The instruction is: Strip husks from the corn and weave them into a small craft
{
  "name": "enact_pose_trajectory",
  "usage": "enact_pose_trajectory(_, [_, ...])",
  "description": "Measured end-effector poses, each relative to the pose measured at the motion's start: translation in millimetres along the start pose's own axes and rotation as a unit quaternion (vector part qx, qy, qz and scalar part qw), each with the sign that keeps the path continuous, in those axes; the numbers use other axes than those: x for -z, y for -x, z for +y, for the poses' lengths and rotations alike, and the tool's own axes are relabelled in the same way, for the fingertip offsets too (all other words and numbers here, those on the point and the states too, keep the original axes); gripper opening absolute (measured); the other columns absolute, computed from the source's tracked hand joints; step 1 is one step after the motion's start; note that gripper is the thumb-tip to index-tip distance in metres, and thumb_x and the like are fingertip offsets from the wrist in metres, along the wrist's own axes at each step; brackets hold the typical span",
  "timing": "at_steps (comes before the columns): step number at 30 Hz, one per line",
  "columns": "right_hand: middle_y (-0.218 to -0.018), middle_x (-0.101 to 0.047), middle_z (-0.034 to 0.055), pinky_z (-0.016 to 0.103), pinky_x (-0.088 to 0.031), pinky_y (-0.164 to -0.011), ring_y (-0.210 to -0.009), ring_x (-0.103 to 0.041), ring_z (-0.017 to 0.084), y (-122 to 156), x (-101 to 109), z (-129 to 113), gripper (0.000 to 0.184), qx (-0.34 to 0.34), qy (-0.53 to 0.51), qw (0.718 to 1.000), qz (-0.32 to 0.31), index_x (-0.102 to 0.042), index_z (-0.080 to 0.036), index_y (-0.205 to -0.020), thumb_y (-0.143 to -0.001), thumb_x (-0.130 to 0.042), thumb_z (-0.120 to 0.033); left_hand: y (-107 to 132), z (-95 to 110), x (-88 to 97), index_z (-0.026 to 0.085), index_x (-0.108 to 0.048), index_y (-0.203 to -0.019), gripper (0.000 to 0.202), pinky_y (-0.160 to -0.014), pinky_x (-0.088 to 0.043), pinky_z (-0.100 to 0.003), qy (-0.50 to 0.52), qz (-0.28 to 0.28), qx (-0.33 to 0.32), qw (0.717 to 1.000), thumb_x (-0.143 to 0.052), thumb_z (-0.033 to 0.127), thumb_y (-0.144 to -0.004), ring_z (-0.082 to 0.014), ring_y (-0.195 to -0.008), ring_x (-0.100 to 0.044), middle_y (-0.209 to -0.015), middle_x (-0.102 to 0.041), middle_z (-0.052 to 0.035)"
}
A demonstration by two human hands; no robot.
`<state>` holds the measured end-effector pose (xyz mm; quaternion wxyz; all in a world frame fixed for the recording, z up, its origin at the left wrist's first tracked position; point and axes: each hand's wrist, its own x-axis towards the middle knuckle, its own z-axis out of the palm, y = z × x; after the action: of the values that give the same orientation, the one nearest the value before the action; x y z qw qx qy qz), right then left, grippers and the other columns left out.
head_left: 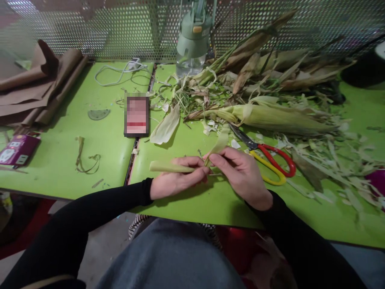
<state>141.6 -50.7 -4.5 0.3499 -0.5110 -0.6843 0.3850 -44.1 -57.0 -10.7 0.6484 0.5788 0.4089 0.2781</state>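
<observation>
Pale green corn husk strips (171,166) run between my two hands, just above the green table. My left hand (182,176) pinches them, with one strip's wide end sticking out to the left over the fingers. My right hand (240,170) grips a strip (220,141) between thumb and fingers, its free end pointing up and away. The fingertips of both hands almost meet, and the exact crossing of the strips is partly hidden. Close to my right hand lie scissors (261,154) with one red and one yellow handle.
Behind the hands are a husked-over corn ear (276,116), a loose husk leaf (166,125) and heaped dry husks (270,68). A water bottle (192,44) stands at the mesh screen. A phone (136,116), a protractor (99,114), a cable (112,82) and brown paper (39,88) lie leftward.
</observation>
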Motion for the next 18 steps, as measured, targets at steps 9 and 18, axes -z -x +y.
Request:
enact_pose_trajectory(9, [-0.079, -0.063, 0.0018, 0.029, -0.047, -0.06, -0.066, -0.056, 0.015, -8, 11, 7, 0.023, 0.01, -0.002, 0.999, 0.05, -0.067, -0.022, -0.09, -0.095, -0.059, -0.044, -4, -12, -5.6, 0.013, -0.067, -0.092, 0.02, -0.073, -0.052, -0.026, 0.183, 0.006, 0.015, 0.983, -0.067, 0.033, -0.089, -0.0115, -0.076, -0.064, -0.089, -0.074, -0.0066])
enact_pose_trajectory(18, [-0.069, -0.059, -0.0005, 0.031, -0.044, -0.062, -0.063, -0.051, 0.016, 10, -20, -3, 0.038, 0.397, 0.328, 0.853, 0.079, -0.063, -0.013, -0.121, -0.095, -0.063, -0.041, -6, -27, 3.4, 0.018, -0.068, -0.109, 0.034, -0.106, -0.05, -0.035, 0.145, 0.026, -0.104, 0.984, -0.075, 0.039, -0.084, -0.021, -0.111, -0.067, -0.117, -0.073, -0.0082])
